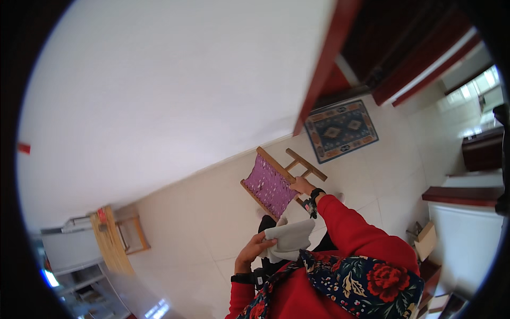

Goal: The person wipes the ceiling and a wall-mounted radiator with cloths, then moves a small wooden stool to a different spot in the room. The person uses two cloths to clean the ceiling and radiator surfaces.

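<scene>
My left hand pinches a folded, pale grey cloth near my lap, thumb on top. With my right hand I grip the wooden frame of a small folding stool, whose seat is purple patterned fabric laced along its edges. The stool is tilted, and its wooden legs point away from me towards the mat. Black bands with small devices are on both my wrists.
A blue patterned mat lies by the red door frame. A white wall runs beyond the stool. At the left is a wooden stool or chair beside a shelf; at the right, a white cabinet.
</scene>
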Demonstrator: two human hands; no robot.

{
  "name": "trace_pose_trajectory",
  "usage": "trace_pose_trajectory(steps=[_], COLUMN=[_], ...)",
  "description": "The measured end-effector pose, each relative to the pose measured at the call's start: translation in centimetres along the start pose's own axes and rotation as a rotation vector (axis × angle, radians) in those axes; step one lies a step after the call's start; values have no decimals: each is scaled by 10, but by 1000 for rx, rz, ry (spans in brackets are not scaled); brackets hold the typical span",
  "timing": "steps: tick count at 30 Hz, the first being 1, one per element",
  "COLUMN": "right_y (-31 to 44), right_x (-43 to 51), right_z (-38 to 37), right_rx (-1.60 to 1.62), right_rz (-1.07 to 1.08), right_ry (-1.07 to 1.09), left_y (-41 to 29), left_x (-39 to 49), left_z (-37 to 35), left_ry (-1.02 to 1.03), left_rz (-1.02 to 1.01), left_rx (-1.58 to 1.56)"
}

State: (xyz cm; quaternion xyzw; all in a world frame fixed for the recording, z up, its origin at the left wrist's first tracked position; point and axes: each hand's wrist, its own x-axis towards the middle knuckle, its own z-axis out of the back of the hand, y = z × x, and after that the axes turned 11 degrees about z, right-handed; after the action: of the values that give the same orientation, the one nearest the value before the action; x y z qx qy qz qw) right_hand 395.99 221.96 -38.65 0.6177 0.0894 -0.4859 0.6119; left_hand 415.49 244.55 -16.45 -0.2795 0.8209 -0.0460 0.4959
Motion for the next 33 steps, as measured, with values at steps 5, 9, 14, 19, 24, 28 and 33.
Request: trace_pose_trajectory(steps=[5, 9, 14, 19, 24, 28, 33], right_y=[-37, -71, -101, -120, -149, -182, -207], right_x=[-31, -52, -70, -77, -102, -140, -184], right_z=[136, 262, 434, 560, 682, 767, 855], right_rx=[141, 413, 621, 780, 912, 901, 979], right_rz=[-56, -120, -162, -137, -67, -175, -33], right_ry=[-127, -233, -499, -841, -1023, -1232, -1430], left_y=[-94, -166, -278, -376, -481, -567, -643], left_x=[64, 136, 253, 333, 412, 496, 542], left_z=[-83, -179, -278, -327, -385, -464, -585], left_ry=[18, 79, 187, 209, 161, 216, 323], left_rz=[62, 144, 161, 186, 86, 53, -34], left_rx=[152, 176, 411, 636, 664, 675, 816])
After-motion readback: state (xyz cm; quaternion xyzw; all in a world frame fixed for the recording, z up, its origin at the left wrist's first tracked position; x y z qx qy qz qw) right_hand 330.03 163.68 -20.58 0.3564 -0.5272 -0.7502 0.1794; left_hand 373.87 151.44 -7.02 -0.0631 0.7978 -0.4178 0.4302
